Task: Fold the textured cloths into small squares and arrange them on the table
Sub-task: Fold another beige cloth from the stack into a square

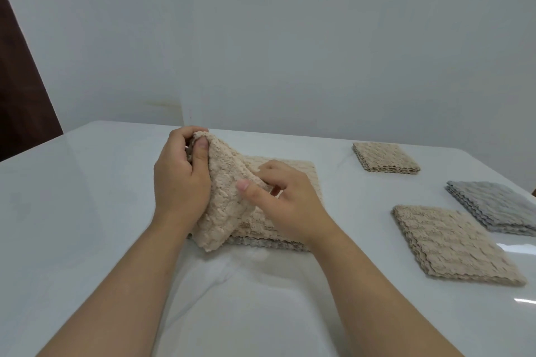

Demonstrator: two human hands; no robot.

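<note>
Head camera looks down on a white table where a person is folding a beige textured cloth that lies at the centre. The left hand, at ten o'clock of the cloth, has thumb and fingers clamped on a lifted corner, holding that flap up off the flat part. The right hand, at three o'clock, pinches the flap lower down between thumb and fingers, likely to steady it so the fold lands square. Three folded squares lie apart from one another: a far beige square at two o'clock, a grey square at three, a near beige square at four, seemingly set aside to leave folding room.
</note>
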